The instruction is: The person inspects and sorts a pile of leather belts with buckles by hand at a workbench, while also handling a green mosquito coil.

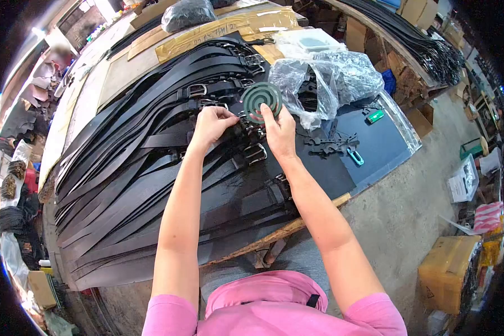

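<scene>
A dark green spiral coil [261, 101] is held up over the buckle ends of the belts, with my right hand [280, 131] gripping its lower edge, thumb on top. Just left of the coil, my left hand [211, 126] has its thumb and index finger pinched together; whatever is between them is too small to make out. Under both hands lie many black belts [151, 131] with metal buckles, fanned out toward the left. One silvery buckle [256, 153] shows below the coil.
Clear plastic bags [325, 84] with black pieces lie right of the coil. A green lighter [376, 116], a teal clip [355, 157] and small black hangers [333, 144] rest on the table's right part. A cardboard box [449, 271] stands on the floor.
</scene>
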Tool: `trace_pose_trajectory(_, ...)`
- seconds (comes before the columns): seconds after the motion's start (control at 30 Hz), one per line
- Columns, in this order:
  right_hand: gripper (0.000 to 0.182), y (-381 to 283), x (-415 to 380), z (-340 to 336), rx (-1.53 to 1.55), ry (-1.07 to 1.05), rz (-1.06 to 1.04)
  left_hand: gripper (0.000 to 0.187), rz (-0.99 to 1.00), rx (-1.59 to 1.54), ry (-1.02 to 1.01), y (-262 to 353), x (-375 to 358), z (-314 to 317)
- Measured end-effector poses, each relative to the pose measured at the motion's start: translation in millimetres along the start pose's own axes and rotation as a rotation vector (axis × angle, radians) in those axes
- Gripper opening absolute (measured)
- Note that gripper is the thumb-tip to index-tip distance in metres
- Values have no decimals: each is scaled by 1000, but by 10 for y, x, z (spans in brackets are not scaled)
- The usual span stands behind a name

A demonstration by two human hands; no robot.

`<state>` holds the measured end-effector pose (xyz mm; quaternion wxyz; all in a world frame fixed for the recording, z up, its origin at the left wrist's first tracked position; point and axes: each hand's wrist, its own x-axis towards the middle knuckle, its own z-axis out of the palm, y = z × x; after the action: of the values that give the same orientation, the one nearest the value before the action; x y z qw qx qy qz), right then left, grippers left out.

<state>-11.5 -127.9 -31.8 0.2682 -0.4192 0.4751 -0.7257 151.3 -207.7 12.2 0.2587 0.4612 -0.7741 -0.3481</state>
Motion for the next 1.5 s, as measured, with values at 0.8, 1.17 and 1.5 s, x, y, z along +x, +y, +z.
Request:
trace_pose_trajectory(0.8,15,-373,-69,-41,-362,-214,-214,9,295,-121,547,-129,-416,454)
trace_pose_trajectory(1.17,16,-377,-65,-28,-457,-276,-317,10,309,-111,556,-126,-430,456)
trace_pose_trajectory(1.5,19,-288,-41,-35,-501,-297,-376,9,317,-81,560,-144,-421,461)
